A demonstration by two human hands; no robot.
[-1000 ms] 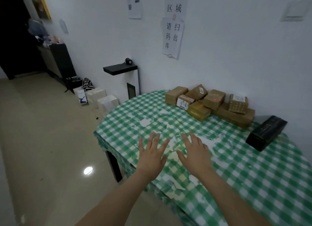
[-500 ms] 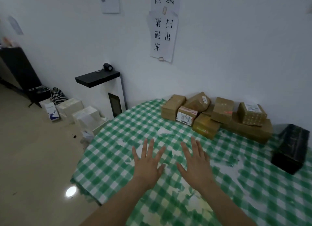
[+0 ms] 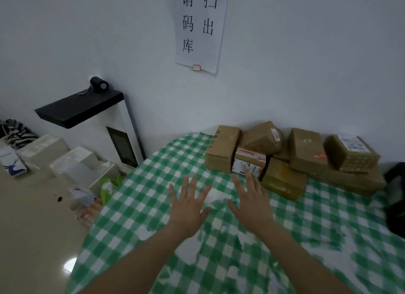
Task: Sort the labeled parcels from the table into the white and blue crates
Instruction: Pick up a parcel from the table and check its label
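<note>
Head view is showing the parcels (image 3: 304, 153) lying piled at the far side of the checked surface (image 3: 328, 228), against the wall. The right hand (image 3: 252, 203) is hovering just near of the white-labelled parcel (image 3: 248, 163), with the left hand (image 3: 188, 208) beside it to the left. Both hands are lying spread flat, holding nothing.

White wall (image 3: 87, 30) with taped paper sign (image 3: 200, 28); black-topped white cabinet (image 3: 83, 111) against it, white boxes (image 3: 72, 162) on glossy beige floor (image 3: 28, 228), green-check tabletop (image 3: 153, 184) at wall.
</note>
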